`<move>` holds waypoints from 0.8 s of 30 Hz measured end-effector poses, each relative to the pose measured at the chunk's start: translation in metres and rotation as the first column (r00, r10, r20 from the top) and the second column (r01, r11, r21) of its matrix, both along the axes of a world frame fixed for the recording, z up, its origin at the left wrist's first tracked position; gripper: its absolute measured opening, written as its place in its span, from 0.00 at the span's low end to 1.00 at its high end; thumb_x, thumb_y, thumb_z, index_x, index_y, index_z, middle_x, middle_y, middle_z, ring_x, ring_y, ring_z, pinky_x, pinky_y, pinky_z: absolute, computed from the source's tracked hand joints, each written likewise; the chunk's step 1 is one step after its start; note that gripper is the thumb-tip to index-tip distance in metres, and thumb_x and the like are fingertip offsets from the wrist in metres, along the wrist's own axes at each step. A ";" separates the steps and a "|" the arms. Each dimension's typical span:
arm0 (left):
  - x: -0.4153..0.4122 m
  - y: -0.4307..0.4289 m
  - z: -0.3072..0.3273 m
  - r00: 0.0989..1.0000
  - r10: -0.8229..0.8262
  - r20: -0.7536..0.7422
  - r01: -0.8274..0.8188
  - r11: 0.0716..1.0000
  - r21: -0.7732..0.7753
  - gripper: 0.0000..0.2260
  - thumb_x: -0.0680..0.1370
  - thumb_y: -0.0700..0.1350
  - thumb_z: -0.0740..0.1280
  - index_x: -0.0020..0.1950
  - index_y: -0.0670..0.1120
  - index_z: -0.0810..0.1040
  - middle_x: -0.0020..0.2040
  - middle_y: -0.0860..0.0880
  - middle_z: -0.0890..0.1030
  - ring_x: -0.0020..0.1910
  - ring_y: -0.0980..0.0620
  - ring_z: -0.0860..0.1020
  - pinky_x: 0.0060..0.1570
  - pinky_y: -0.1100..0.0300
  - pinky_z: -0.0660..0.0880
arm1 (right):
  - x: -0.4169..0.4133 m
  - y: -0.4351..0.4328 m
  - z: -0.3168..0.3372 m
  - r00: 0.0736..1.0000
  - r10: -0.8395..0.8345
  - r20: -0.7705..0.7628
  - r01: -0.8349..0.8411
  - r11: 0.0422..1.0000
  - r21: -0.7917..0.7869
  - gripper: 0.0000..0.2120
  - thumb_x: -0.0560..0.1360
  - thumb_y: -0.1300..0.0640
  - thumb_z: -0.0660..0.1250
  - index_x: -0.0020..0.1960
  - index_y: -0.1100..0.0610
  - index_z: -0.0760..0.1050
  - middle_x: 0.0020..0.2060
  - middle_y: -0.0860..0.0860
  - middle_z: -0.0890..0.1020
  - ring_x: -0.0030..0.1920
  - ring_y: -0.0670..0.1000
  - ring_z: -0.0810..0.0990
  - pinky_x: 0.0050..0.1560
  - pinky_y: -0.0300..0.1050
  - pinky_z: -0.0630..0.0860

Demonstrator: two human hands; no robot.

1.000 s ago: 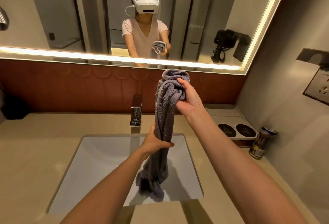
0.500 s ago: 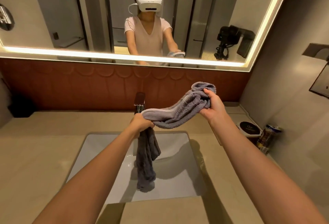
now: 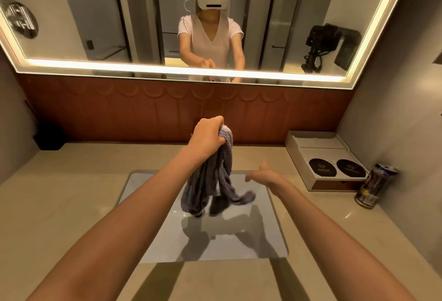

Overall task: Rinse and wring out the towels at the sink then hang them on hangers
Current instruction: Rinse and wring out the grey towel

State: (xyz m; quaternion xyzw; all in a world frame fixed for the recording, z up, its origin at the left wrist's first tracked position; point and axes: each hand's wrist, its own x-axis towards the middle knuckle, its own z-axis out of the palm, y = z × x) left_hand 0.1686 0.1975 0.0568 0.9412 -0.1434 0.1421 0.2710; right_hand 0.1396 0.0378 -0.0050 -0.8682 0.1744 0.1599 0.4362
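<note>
A grey towel (image 3: pixel 215 181) hangs in two strands over the white rectangular sink (image 3: pixel 263 241). My left hand (image 3: pixel 207 134) grips the towel's top fold, held up in front of the spot where the tap stands, so the tap is hidden. The towel's loose ends dangle just above the basin. My right hand (image 3: pixel 264 176) is to the right of the towel, fingers loosely spread, holding nothing and apart from the cloth.
A beige counter (image 3: pixel 59 205) surrounds the sink. A white tray with two black coasters (image 3: pixel 323 169) sits at the back right, a drink can (image 3: pixel 375 188) beside it. A black box (image 3: pixel 49 137) stands at the back left. A lit mirror (image 3: pixel 71 25) hangs above.
My right hand has let go of the towel's end and dropped to the right. The towel, stretched between both hands before, now hangs from my left hand alone, which has risen.
</note>
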 end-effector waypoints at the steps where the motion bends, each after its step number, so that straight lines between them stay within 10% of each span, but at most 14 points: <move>1: 0.000 0.000 0.000 1.000 -0.014 0.023 0.014 0.999 0.033 0.10 0.73 0.38 0.67 0.52 0.39 0.74 0.50 0.39 0.78 0.52 0.40 0.75 0.46 0.54 0.69 | 0.003 0.006 0.001 0.994 0.059 0.087 -0.068 0.993 0.102 0.42 0.72 0.64 0.69 0.77 0.58 0.47 0.75 0.58 0.57 0.73 0.57 0.59 0.66 0.50 0.65; 4: -0.002 -0.001 0.004 0.993 -0.116 0.031 0.111 0.987 0.116 0.09 0.73 0.37 0.66 0.52 0.39 0.72 0.50 0.40 0.74 0.52 0.40 0.72 0.46 0.56 0.66 | 0.005 0.031 0.000 0.942 0.240 0.234 -0.303 0.908 0.290 0.45 0.69 0.68 0.71 0.76 0.54 0.48 0.74 0.54 0.59 0.70 0.52 0.62 0.64 0.46 0.66; 9: 0.005 0.008 0.011 0.997 0.004 0.073 -0.003 1.000 -0.002 0.08 0.72 0.35 0.64 0.51 0.39 0.74 0.50 0.38 0.76 0.51 0.40 0.73 0.42 0.58 0.62 | -0.003 0.057 -0.034 0.812 -0.258 0.523 0.269 0.961 0.058 0.28 0.68 0.49 0.75 0.58 0.58 0.64 0.54 0.55 0.74 0.54 0.55 0.73 0.51 0.47 0.71; 12: 0.006 0.010 0.012 0.996 0.045 0.074 -0.042 0.998 -0.042 0.06 0.72 0.35 0.64 0.49 0.39 0.74 0.49 0.39 0.77 0.50 0.41 0.74 0.40 0.58 0.61 | -0.011 0.068 -0.049 0.828 -0.146 0.541 0.068 0.985 0.161 0.12 0.72 0.51 0.70 0.43 0.56 0.69 0.35 0.53 0.78 0.39 0.54 0.77 0.42 0.49 0.73; 17: 0.006 0.008 0.008 0.994 0.102 0.032 -0.098 0.990 -0.102 0.04 0.72 0.34 0.62 0.43 0.42 0.68 0.42 0.44 0.71 0.45 0.43 0.72 0.37 0.56 0.61 | -0.011 0.075 -0.052 0.959 0.016 0.284 -0.146 0.885 0.441 0.19 0.74 0.65 0.64 0.62 0.57 0.66 0.57 0.56 0.76 0.58 0.55 0.75 0.54 0.49 0.73; 24: 0.009 0.020 0.010 0.983 0.182 0.015 -0.179 0.976 -0.121 0.06 0.74 0.35 0.61 0.43 0.43 0.64 0.46 0.41 0.72 0.46 0.42 0.72 0.40 0.56 0.61 | -0.006 0.055 -0.058 0.899 0.356 0.257 -0.364 0.931 -0.014 0.13 0.76 0.54 0.65 0.57 0.59 0.77 0.52 0.55 0.81 0.50 0.54 0.79 0.51 0.52 0.77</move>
